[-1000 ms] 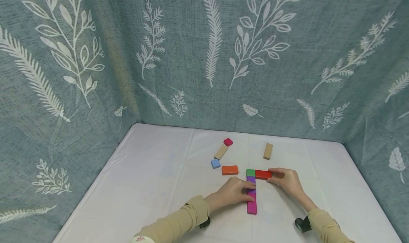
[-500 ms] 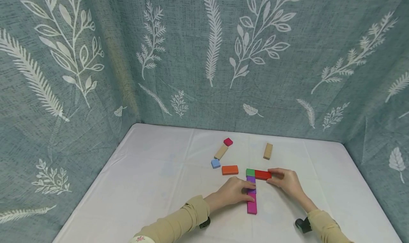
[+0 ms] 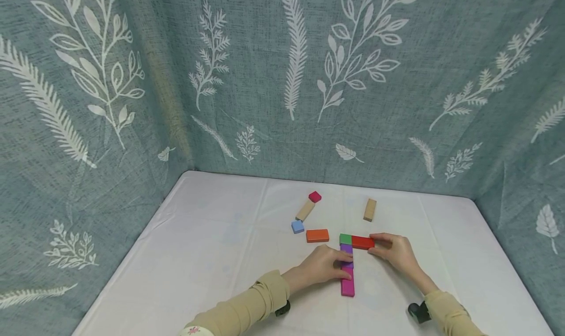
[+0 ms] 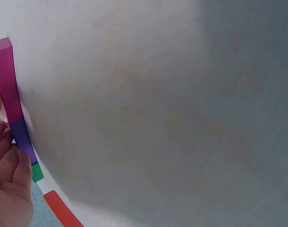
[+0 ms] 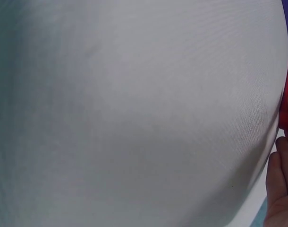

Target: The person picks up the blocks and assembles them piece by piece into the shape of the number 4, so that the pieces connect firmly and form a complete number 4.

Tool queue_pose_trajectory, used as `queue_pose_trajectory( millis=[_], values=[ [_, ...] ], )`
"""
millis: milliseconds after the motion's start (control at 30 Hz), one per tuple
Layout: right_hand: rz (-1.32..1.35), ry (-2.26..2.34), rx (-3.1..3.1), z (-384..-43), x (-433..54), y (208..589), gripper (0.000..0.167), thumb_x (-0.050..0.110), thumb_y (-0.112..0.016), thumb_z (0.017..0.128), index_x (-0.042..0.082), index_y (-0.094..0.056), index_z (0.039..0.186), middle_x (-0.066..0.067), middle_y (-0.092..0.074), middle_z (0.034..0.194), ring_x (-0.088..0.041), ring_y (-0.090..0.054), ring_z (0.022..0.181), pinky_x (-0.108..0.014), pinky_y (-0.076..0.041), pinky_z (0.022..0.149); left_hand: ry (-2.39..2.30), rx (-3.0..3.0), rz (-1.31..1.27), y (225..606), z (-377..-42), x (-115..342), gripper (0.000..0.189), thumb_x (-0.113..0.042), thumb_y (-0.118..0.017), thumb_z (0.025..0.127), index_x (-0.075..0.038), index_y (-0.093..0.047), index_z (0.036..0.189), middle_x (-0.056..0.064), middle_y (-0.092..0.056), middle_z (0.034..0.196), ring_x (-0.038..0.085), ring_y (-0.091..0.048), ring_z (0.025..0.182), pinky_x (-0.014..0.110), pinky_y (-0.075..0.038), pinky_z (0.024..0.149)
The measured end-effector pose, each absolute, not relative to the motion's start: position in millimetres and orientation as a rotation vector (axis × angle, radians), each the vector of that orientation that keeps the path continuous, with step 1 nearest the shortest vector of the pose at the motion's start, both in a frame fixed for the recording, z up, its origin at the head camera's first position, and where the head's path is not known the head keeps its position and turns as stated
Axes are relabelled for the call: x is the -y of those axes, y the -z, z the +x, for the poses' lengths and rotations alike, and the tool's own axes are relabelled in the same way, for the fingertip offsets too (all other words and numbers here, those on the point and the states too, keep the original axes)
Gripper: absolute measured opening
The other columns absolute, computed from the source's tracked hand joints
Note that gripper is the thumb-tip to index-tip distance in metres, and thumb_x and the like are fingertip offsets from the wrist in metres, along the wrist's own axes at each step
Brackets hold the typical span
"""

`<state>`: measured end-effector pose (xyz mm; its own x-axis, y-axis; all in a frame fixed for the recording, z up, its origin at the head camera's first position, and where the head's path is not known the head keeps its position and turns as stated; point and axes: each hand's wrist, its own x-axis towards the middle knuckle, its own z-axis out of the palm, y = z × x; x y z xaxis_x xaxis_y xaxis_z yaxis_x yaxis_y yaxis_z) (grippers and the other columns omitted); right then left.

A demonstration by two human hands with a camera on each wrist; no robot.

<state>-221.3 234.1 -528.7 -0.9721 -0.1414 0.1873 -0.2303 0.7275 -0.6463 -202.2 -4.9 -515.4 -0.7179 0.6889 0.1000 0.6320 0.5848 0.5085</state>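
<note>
A person's two hands arrange coloured blocks on a white cloth. The magenta block lies nearest the person; the purple block meets its far end, and the green block follows in line. The red block extends to the right from the green block. The right hand pinches the free end of the red block between thumb and finger. The left hand reaches across the seam, a finger on the purple block and the thumb on the magenta block; whether it grips or merely presses cannot be told. To the left, apart from the row, lies the orange block. Beyond it, the blue block sits just beside one end of a plain wooden block, with the crimson block at the other.
</note>
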Motion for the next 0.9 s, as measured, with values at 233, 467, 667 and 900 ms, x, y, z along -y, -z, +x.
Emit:
queue_pose_trajectory(
  millis=[233, 467, 667, 900],
  values=[
    [0.308, -1.086, 2.821, -221, -234, 527, 0.041, 0.016, -0.079, 0.076, 0.001, -0.068, 0.113, -0.018, -0.069, 0.111, -0.037, -0.061, 0.110, -0.048, -0.051, 0.090, -0.794, -2.696, 1.128, 515, -202, 5, 0.042, -0.037, -0.071, 0.083, -0.017, -0.067, 0.119, -0.004, -0.067, 0.120, 0.009, -0.060, 0.115, 0.017, -0.047, 0.093],
    [0.285, -1.185, 2.829, -224, -238, 520, 0.043, 0.016, -0.075, 0.081, 0.001, -0.064, 0.120, -0.018, -0.066, 0.119, -0.036, -0.060, 0.114, -0.041, -0.052, 0.089, -0.806, -2.697, 1.136, 516, -202, 6, 0.042, -0.037, -0.072, 0.082, -0.017, -0.067, 0.119, -0.004, -0.067, 0.120, 0.008, -0.060, 0.114, 0.015, -0.047, 0.092],
    [0.247, -1.272, 2.833, -230, -238, 511, 0.046, 0.019, -0.073, 0.083, 0.001, -0.061, 0.123, -0.020, -0.063, 0.124, -0.036, -0.058, 0.117, -0.039, -0.052, 0.090, -0.808, -2.703, 1.146, 516, -203, 7, 0.043, -0.037, -0.072, 0.082, -0.017, -0.067, 0.120, -0.005, -0.068, 0.118, 0.007, -0.061, 0.114, 0.015, -0.047, 0.091],
    [0.246, -1.265, 2.829, -239, -237, 506, 0.047, 0.018, -0.073, 0.084, -0.002, -0.060, 0.124, -0.023, -0.061, 0.125, -0.037, -0.057, 0.118, -0.040, -0.050, 0.092, -0.824, -2.690, 1.143, 516, -202, 6, 0.042, -0.036, -0.072, 0.082, -0.017, -0.067, 0.119, -0.005, -0.068, 0.118, 0.008, -0.061, 0.113, 0.014, -0.047, 0.091]
  ],
)
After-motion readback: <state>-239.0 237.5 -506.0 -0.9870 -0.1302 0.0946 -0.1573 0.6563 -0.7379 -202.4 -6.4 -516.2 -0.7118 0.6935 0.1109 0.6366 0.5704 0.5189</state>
